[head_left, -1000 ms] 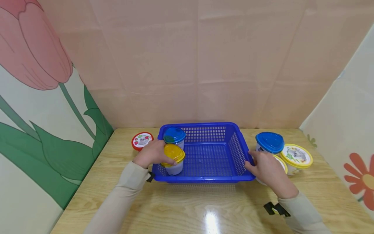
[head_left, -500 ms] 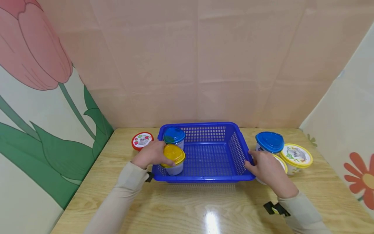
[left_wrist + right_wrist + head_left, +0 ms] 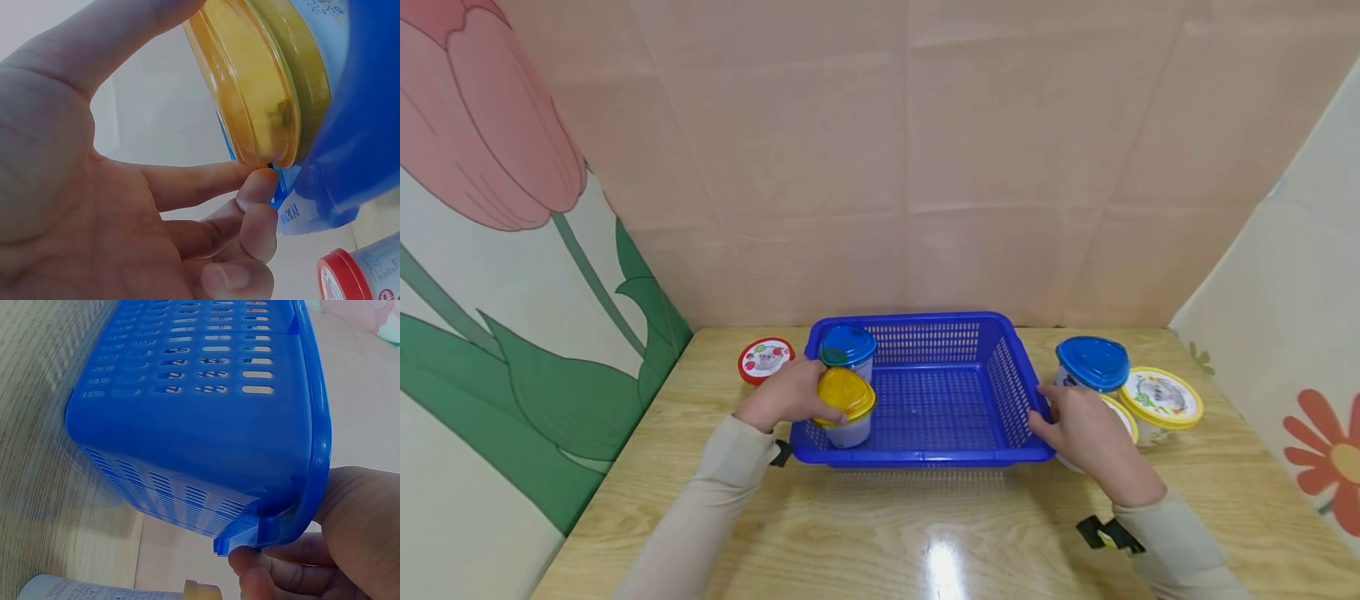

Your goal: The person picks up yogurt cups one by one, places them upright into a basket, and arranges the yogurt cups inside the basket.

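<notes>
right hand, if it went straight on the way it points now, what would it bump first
The blue basket: the right hand grips its rim, so that edge comes first. Beyond it, probably the basket's far wall, though depth is hard to judge.

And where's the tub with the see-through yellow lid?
In the head view, the yellow-lidded tub stands in the near left corner of the blue basket, in front of a blue-lidded tub, held by the left hand.
</notes>
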`<state>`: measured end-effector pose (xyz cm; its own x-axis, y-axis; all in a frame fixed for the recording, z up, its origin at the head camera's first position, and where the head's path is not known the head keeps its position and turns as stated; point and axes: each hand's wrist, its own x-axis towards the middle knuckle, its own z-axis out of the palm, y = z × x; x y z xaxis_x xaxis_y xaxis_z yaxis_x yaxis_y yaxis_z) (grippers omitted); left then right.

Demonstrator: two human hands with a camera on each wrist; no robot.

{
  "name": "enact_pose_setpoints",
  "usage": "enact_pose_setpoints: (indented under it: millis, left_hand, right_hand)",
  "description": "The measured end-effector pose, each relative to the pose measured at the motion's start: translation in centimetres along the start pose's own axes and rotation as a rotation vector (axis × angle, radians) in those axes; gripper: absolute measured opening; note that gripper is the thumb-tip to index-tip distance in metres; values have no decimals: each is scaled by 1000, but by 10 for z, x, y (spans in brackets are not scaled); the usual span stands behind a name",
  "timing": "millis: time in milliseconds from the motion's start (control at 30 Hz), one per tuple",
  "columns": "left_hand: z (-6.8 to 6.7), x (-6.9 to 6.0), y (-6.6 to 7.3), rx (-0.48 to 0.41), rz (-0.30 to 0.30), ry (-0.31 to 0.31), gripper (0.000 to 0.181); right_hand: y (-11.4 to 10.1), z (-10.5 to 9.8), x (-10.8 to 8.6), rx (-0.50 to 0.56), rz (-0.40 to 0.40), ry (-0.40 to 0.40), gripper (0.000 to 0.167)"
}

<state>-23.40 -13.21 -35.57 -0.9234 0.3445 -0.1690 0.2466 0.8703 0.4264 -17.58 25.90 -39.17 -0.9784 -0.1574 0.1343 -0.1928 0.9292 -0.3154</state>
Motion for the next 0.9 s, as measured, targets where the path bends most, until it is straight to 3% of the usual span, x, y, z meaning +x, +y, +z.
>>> enact_pose_setpoints:
  millis: [200, 367, 433, 633, 900]
  left_hand:
    - [0, -2, -1, -16, 0, 2, 65]
    - [-1, -9, -8, -33, -28, 45, 85]
    - [-3, -12, -13, -56, -25, 79, 88]
    - [-9, -18, -36, -150, 8, 213, 68]
    - [-13, -24, -69, -181, -110, 368, 56]
  right_hand:
    - [0, 0, 0, 0, -3, 4, 48]
    - [0, 0, 0, 0, -3, 4, 48]
    - [0, 0, 0, -3, -1, 2, 48]
    - [1, 0, 0, -2, 1, 7, 50]
    - [3, 0, -1, 23, 16, -9, 52]
